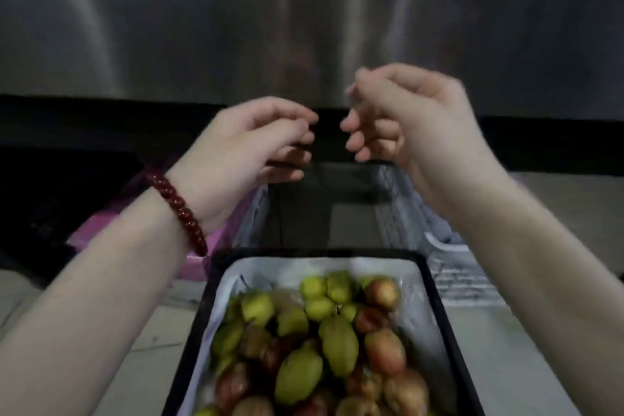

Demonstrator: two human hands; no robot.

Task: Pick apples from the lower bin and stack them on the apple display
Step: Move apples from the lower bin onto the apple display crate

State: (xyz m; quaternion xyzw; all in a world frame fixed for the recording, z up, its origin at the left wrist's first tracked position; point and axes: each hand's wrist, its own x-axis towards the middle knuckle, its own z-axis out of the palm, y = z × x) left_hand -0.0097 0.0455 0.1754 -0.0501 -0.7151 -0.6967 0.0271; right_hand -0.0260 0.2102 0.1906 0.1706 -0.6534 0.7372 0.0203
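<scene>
Closest to you is the black-rimmed bin (199, 314), lined with pale plastic and holding a pile of green and reddish apples (324, 341), so there's plenty left to grab. Above and beyond it both your hands are up in the air holding nothing: your left hand (243, 152), the one with the dark red bead bracelet (179, 209), has its fingers loosely curled, and your right hand (401, 125) is about the same, half-closed with the fingertips pointing inward, the two nearly meeting but not touching. My read is you're between trips, empty-handed, so the next move is back down into the bin for another apple or two. The fruit is heaped and some pieces lean on each other, so take from the top or the pile may roll. Room-wise, the bin rim is low and the space straight over it is open. Past your hands there's a pale basket-looking thing (405, 213) and a pink bag (98, 230) off to the left, then a dark ledge and a big steel panel (202, 37). The display itself isn't visible here, so I can't say how full it is.
</scene>
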